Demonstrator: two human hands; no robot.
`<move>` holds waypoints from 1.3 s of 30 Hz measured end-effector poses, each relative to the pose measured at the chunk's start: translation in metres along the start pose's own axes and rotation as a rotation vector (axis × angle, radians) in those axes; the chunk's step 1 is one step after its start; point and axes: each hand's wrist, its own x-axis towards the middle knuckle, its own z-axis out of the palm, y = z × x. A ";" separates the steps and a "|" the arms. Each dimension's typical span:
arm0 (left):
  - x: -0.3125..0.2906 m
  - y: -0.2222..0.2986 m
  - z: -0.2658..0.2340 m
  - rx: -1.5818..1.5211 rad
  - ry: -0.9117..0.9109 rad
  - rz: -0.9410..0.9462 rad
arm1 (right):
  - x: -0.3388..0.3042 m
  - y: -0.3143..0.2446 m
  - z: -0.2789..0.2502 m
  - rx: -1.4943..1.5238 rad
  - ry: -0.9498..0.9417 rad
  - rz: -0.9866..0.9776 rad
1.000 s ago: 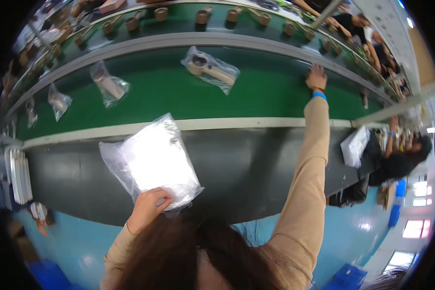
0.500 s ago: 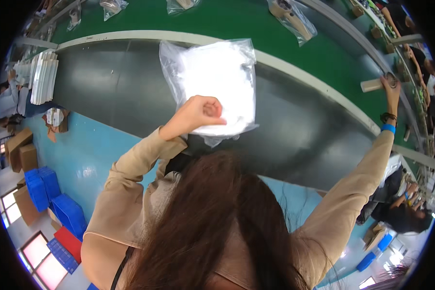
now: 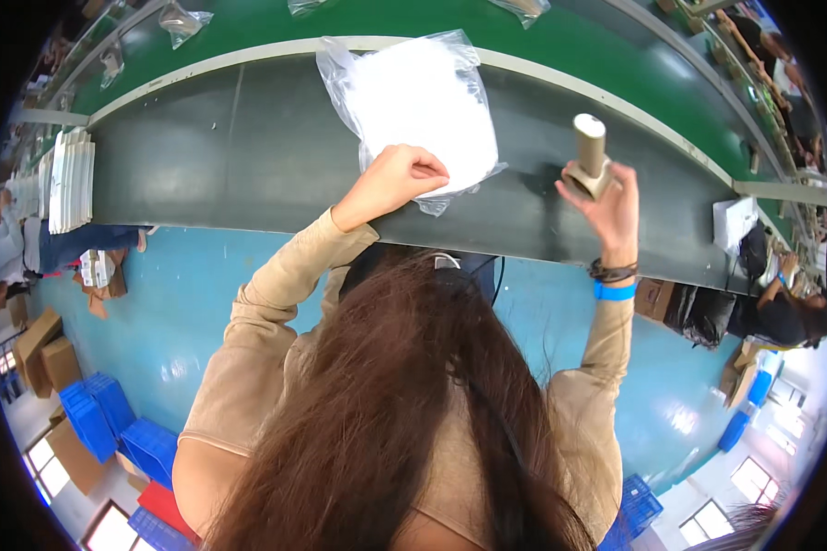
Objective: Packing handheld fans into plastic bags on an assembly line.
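Beige hair-dryer-shaped part (image 3: 591, 151), one of it, sits in the right hand (image 3: 613, 209), whose thumb and fingers curl around its round head from either side. Its long axis runs from the near edge toward the far edge of the dark tabletop (image 3: 285, 138), with the handle pointing to the far edge and its pale round end uppermost, leaning slightly left. The head is at the near end. The part is over the right half of the tabletop, apart from the bags. One blue band (image 3: 615, 291) circles the right wrist.

The left hand (image 3: 390, 186) is narrow, its thumb and fingertips drawn together over the near edge of one pile of clear plastic bags (image 3: 423, 106); whether it pinches a bag I cannot tell. That pile reaches the tabletop's far edge.

Farther out, one stack of white flat pieces (image 3: 72, 184) stands at the left end, and one white bundle (image 3: 734, 223) lies by the right end. Beyond the far edge, four bagged pieces (image 3: 183, 25) show on the green belt (image 3: 358, 20).
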 end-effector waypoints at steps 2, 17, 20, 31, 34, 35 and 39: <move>-0.003 0.000 0.002 0.027 0.022 0.017 | -0.018 0.021 0.012 -0.034 0.029 -0.062; -0.003 0.000 0.007 0.271 0.278 0.213 | -0.058 0.120 0.076 -1.320 0.565 -1.095; -0.007 0.003 0.007 0.351 0.322 0.215 | -0.060 0.117 0.086 -1.226 0.568 -1.134; 0.012 0.007 0.013 -0.299 0.196 0.276 | -0.016 0.133 0.132 -1.280 0.504 -1.286; 0.016 0.017 0.004 -0.499 0.162 0.175 | 0.000 0.140 0.141 -1.296 0.469 -1.282; 0.016 0.022 0.000 -0.553 0.178 0.172 | 0.004 0.140 0.142 -1.304 0.460 -1.285; 0.017 0.031 -0.011 -0.486 0.192 0.231 | 0.012 0.131 0.147 -1.379 0.399 -1.300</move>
